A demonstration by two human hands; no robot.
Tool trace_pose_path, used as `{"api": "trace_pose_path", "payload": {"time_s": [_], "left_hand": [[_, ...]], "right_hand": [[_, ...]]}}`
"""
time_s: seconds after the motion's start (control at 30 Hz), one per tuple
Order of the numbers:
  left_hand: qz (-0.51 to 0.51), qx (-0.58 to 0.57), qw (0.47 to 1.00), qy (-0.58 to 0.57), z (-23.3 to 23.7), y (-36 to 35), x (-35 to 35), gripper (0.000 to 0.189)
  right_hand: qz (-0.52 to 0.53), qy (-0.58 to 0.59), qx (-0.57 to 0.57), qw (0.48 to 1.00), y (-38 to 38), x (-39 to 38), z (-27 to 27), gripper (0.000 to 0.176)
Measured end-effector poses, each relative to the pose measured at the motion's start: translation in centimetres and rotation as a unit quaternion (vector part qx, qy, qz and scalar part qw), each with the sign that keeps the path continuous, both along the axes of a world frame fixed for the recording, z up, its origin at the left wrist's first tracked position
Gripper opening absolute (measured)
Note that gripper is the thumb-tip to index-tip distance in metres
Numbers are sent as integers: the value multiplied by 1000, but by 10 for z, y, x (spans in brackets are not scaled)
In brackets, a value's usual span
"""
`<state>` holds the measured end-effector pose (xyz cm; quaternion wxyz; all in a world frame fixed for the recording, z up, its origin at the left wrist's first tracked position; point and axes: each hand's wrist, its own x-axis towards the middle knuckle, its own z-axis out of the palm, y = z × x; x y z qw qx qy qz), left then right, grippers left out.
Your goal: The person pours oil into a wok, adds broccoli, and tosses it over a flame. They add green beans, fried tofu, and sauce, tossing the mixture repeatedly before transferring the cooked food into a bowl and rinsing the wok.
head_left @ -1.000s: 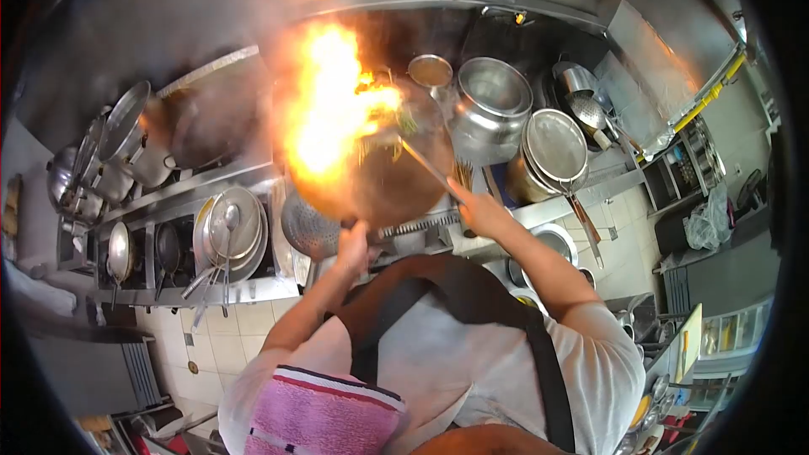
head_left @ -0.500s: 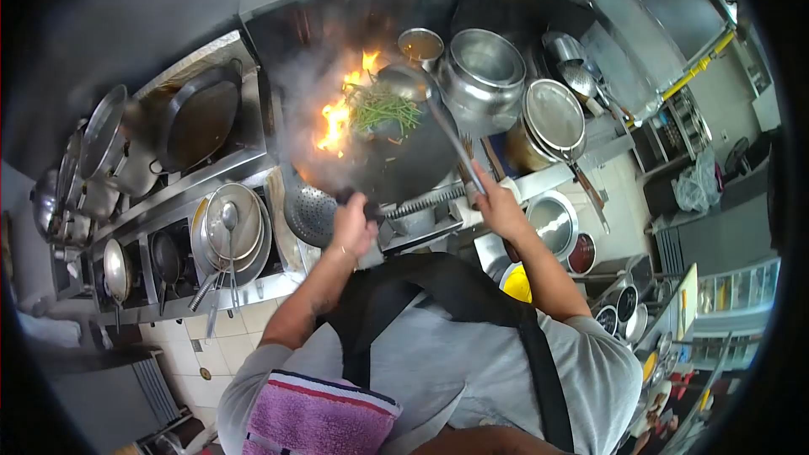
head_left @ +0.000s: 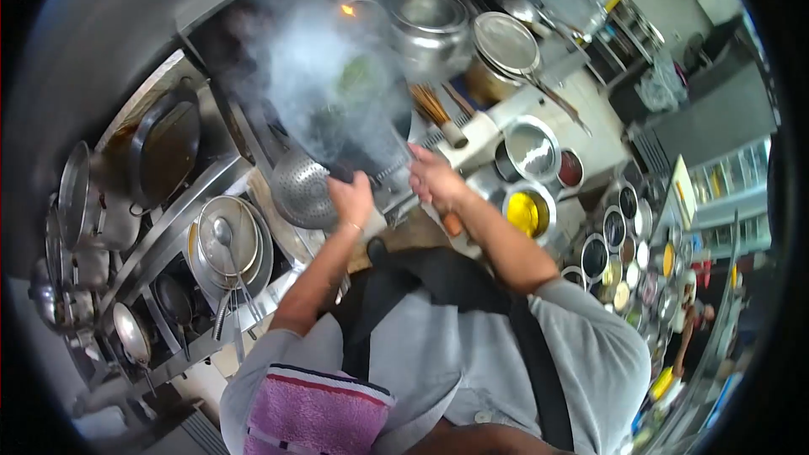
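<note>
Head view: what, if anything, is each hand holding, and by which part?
The left hand holds the wok by its handle; the right hand, a utensil by its handle, near the end. Smoke hides the utensil's head.

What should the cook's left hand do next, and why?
Probably hold the wok steady with the left hand until the smoke thins: it hides most of the green vegetables, and a small flame shows at its far edge.

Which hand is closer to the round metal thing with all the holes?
The left hand. It's just beside the round metal thing, at its right edge; the right hand is farther right, past the left one.
</note>
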<state>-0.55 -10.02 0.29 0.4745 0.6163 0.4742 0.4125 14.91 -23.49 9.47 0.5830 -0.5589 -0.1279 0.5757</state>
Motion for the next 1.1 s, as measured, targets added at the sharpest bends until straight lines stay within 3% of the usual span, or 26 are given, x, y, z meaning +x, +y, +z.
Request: {"api": "trace_pose_path", "payload": {"time_s": [0.07, 0.1, 0.13, 0.2, 0.27, 0.33, 0.37, 0.47, 0.5, 0.53, 0.6, 0.67, 0.73, 0.8, 0.97, 1.1], "left_hand": [[-42, -35, 993, -107, 36, 5, -15, 23], [-73, -165, 980, -87, 65, -2, -34, 17], [-101, -289, 950, -64, 89, -10, -47, 13], [-107, -292, 947, -84, 97, -44, -64, 13], [-187, -316, 923, -113, 103, -82, -80, 13], [-271, -327, 899, -103, 100, -118, -89, 6], [-276, -320, 902, -88, 111, -142, -88, 10], [-416, -321, 850, -38, 113, -206, -93, 15], [-472, -251, 845, -9, 106, -222, -93, 25], [-523, -270, 808, 25, 104, -236, -90, 33], [-606, -283, 743, 25, 98, -281, -80, 36], [-626, -294, 721, 45, 126, -353, -85, 30], [-701, -284, 655, 5, 140, -400, -80, 20], [-739, -275, 613, 56, 130, -457, -78, 17], [-771, -307, 555, 54, 150, -592, -94, 10], [-801, -313, 505, 74, 160, -661, -91, 7]], "right_hand": [[-10, 195, -10, 981, -30, 7, 14, 51], [-10, 218, 12, 976, -56, -4, 31, 44], [-10, 209, 9, 978, -86, -16, 44, 50], [22, 248, 46, 968, -150, -33, 50, 49], [-17, 242, 61, 968, -217, -63, 64, 53], [-92, 233, 78, 965, -286, -104, 77, 56], [-131, 183, 55, 973, -316, -127, 84, 60], [-273, 108, 31, 956, -410, -212, 102, 68], [-314, 89, 41, 944, -435, -239, 109, 69], [-346, 72, 46, 934, -462, -269, 111, 70], [-432, 47, 56, 899, -513, -323, 108, 72], [-476, 16, 64, 877, -553, -372, 114, 74], [-557, -14, 17, 830, -574, -408, 131, 74], [-618, -18, -16, 786, -615, -451, 137, 75], [-781, 11, -8, 624, -664, -529, 146, 71], [-833, -25, -36, 551, -689, -564, 149, 70]]}}
